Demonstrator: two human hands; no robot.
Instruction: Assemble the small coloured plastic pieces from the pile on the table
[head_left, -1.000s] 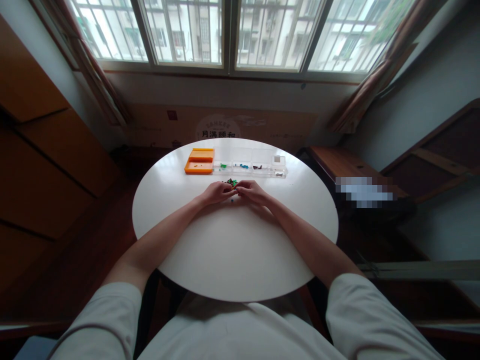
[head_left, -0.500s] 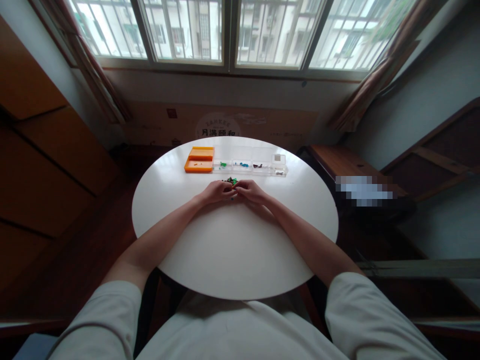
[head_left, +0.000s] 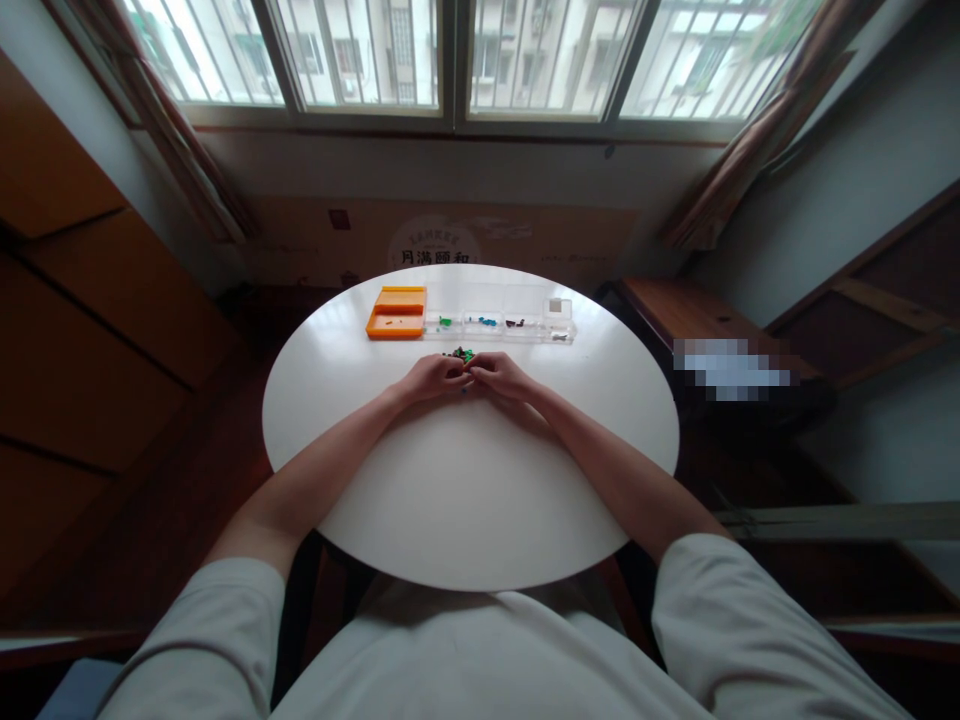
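My left hand (head_left: pixel 433 376) and my right hand (head_left: pixel 497 375) meet over the white round table (head_left: pixel 457 500), their fingertips close together. Both have curled fingers, and whatever lies between them is too small to make out. Just beyond the fingers is a pile of small green and dark pieces (head_left: pixel 466 354), partly hidden by the hands. A tiny blue piece (head_left: pixel 463 391) shows on the table just under the fingertips.
Behind the pile stands an open orange box (head_left: pixel 396 334) with a few orange bits. To its right, open clear boxes (head_left: pixel 491 335) hold green, blue, dark and white pieces. A wooden bench (head_left: pixel 667 310) stands right of the table.
The whole view has shifted slightly, with the table and boxes a little higher in the picture. My hands stay together at the same spot by the pile.
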